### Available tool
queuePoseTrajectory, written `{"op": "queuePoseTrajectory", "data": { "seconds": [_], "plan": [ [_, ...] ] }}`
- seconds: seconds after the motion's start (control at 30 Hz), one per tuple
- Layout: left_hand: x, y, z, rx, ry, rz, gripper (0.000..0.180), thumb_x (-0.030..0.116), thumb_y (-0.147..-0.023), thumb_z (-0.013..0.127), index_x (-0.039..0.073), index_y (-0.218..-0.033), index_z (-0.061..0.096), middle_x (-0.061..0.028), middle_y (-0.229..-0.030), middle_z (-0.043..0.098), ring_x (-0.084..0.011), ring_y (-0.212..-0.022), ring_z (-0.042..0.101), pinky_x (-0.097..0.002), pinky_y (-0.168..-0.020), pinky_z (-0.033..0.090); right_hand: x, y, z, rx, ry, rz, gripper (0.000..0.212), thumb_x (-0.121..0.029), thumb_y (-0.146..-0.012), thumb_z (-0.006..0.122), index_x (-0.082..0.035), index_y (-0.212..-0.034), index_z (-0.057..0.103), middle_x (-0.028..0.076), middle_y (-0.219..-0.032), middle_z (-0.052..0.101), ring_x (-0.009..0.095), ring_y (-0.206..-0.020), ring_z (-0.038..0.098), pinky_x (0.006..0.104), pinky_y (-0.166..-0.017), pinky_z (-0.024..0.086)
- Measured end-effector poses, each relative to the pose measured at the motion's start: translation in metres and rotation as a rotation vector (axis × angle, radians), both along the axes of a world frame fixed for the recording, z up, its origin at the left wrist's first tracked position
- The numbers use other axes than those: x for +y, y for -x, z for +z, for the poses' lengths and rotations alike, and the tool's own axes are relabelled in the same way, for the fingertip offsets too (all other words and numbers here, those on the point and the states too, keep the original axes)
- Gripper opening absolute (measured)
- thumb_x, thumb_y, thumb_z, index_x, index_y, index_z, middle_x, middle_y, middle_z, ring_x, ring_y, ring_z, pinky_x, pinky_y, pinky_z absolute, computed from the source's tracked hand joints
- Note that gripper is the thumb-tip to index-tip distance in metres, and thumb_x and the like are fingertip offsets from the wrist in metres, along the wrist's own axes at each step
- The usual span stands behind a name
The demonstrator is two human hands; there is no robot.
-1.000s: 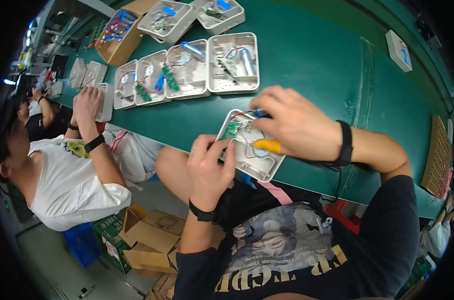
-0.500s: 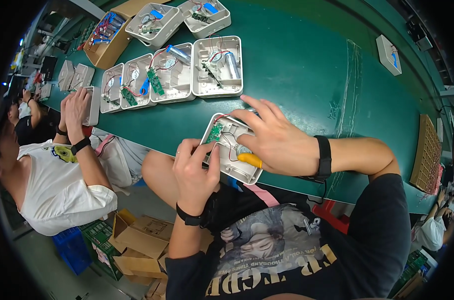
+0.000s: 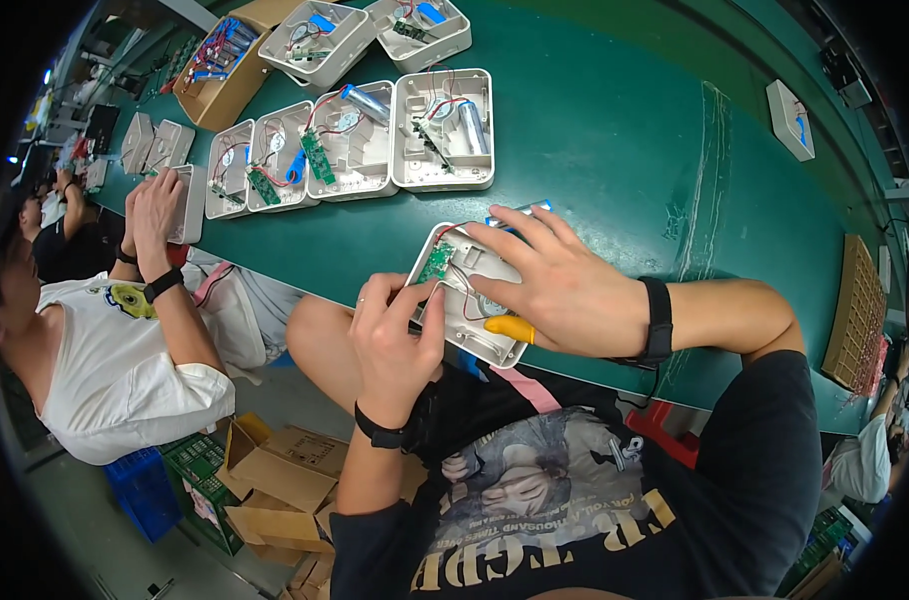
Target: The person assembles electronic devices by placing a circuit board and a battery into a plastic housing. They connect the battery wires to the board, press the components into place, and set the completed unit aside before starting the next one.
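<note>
A white plastic housing (image 3: 483, 347) lies tilted at the near edge of the green table, with a green circuit board (image 3: 438, 262) and thin wires inside. My left hand (image 3: 395, 330) grips its near left side, thumb and index finger pinched over the rim near the board. Above the housing's right part spreads my right hand (image 3: 580, 290), fingers stretched apart. Its thumb wears a yellow finger cot (image 3: 510, 328) and reaches inside. A blue cylindrical battery (image 3: 537, 208) shows just beyond the right fingertips. Part of the housing's inside is hidden by the right hand.
Several similar white housings (image 3: 443, 180) with boards and batteries stand at the back left, beside a cardboard box (image 3: 203, 105) of batteries. Another housing (image 3: 790, 120) lies far right. A co-worker (image 3: 125, 350) in white sits at my left. Cardboard cartons (image 3: 285, 490) are on the floor.
My right fingers have shifted slightly on the housing, and more of the battery beyond them now shows. The left hand keeps its grip. The whole view has moved a little.
</note>
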State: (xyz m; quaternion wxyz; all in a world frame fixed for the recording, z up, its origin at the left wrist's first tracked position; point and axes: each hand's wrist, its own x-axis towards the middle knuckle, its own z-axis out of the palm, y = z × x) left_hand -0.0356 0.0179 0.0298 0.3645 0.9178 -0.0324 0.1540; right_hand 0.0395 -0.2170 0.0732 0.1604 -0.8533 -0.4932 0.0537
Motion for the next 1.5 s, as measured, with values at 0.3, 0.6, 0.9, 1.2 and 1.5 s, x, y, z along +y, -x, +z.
{"op": "queuePoseTrajectory", "data": {
  "seconds": [0.3, 0.6, 0.9, 1.2, 1.5],
  "plan": [
    [0.001, -0.001, -0.001, -0.005, -0.002, 0.004, 0.011, 0.005, -0.086, 0.082, 0.003, -0.097, 0.080, -0.0102, -0.095, 0.065, -0.0287, -0.086, 0.066, -0.0404, -0.075, 0.053, 0.003, -0.012, 0.001, -0.035, -0.087, -0.012, 0.044, -0.031, -0.086, 0.083, -0.009, -0.124, 0.076, 0.019, -0.146, 0.058, 0.041, -0.143, 0.048, 0.0645, -0.116, 0.040],
    [0.000, 0.001, -0.004, -0.008, 0.028, -0.002, 0.011, 0.005, -0.086, 0.082, 0.002, -0.096, 0.079, -0.0105, -0.095, 0.065, -0.0292, -0.087, 0.065, -0.0404, -0.076, 0.053, -0.008, -0.062, -0.012, 0.018, 0.027, -0.048, 0.035, -0.025, -0.089, 0.081, -0.005, -0.117, 0.076, 0.012, -0.118, 0.070, 0.030, -0.109, 0.067, 0.0427, -0.091, 0.054],
    [0.000, 0.001, -0.006, -0.015, 0.042, 0.008, 0.009, 0.006, -0.087, 0.082, 0.002, -0.095, 0.079, -0.0105, -0.095, 0.064, -0.0302, -0.088, 0.065, -0.0411, -0.077, 0.053, -0.007, -0.076, 0.019, 0.660, -0.245, -0.150, 0.034, -0.009, -0.090, 0.076, 0.000, -0.123, 0.073, 0.012, -0.090, 0.071, 0.031, -0.077, 0.069, 0.0434, -0.075, 0.059],
    [-0.001, 0.000, -0.004, -0.021, 0.017, 0.007, 0.009, 0.006, -0.087, 0.082, 0.003, -0.095, 0.079, -0.0097, -0.096, 0.064, -0.0304, -0.089, 0.065, -0.0414, -0.078, 0.053, 0.008, -0.047, -0.006, 0.094, -0.423, 0.063, 0.033, -0.010, -0.088, 0.080, -0.001, -0.120, 0.074, 0.013, -0.103, 0.072, 0.033, -0.095, 0.069, 0.0416, -0.085, 0.059],
    [0.000, 0.000, -0.004, -0.008, 0.009, 0.015, 0.010, 0.007, -0.087, 0.082, 0.004, -0.095, 0.079, -0.0092, -0.097, 0.064, -0.0300, -0.090, 0.066, -0.0413, -0.078, 0.054, 0.009, -0.049, -0.007, 0.296, -0.354, 0.014, 0.033, -0.011, -0.087, 0.081, -0.002, -0.118, 0.075, 0.012, -0.109, 0.072, 0.032, -0.103, 0.066, 0.0408, -0.092, 0.057]
  ]
}}
